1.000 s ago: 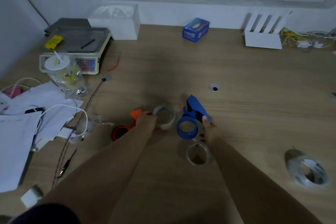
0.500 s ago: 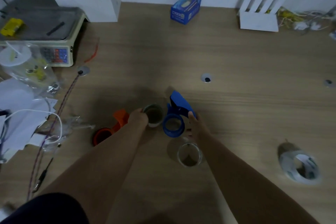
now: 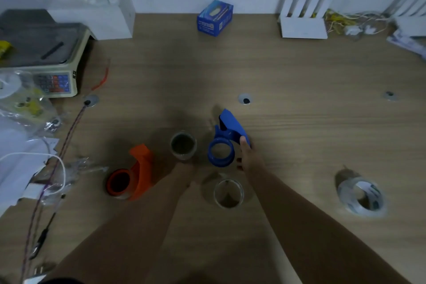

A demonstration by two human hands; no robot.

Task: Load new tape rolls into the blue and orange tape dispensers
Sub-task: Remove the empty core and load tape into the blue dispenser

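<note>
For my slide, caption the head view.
Right hand grips the blue dispenser; left hand beside a tape roll.

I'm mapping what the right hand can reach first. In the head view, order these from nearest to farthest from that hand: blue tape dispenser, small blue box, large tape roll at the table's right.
1. Blue tape dispenser: under the right hand, touched by it.
2. Large tape roll: right of the hand, lying flat.
3. Small blue box: far across the table, by the wall.
</note>
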